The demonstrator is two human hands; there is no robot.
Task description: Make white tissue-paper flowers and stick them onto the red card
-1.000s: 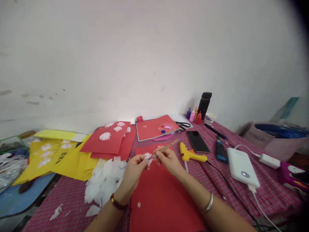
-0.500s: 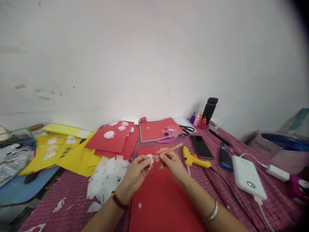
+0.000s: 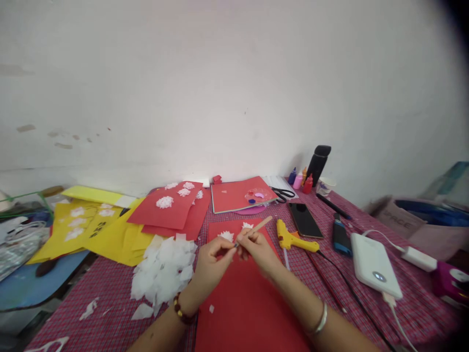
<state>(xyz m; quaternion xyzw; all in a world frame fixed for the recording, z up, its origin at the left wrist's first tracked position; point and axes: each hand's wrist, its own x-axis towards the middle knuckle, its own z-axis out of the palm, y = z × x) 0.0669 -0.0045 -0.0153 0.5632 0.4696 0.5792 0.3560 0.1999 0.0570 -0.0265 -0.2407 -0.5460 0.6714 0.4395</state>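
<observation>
My right hand (image 3: 256, 249) is closed around a flat wooden stick (image 3: 263, 223), whose far end slants up to the right. My left hand (image 3: 216, 256) is pinched at the stick's lower end; whatever lies between its fingertips is too small to name. Both hands are over a large red sheet (image 3: 249, 303). Just beyond my left fingers, a white paper flower (image 3: 226, 236) lies on that sheet, and a second white flower (image 3: 247, 225) shows behind the stick. Left of my left hand is a heap of white paper pieces (image 3: 163, 269).
To the right are a yellow glue gun (image 3: 293, 239), a phone (image 3: 305, 220) and a white power bank (image 3: 375, 266) with cables. Scissors (image 3: 283, 194) and paint bottles (image 3: 298, 181) stand behind. Red sheets with white flowers (image 3: 161, 215) and yellow sheets (image 3: 110, 239) lie left.
The white flower that was in my left fingers now lies on the red sheet. My left fingertips have moved right to the stick's lower end. My right hand still holds the stick.
</observation>
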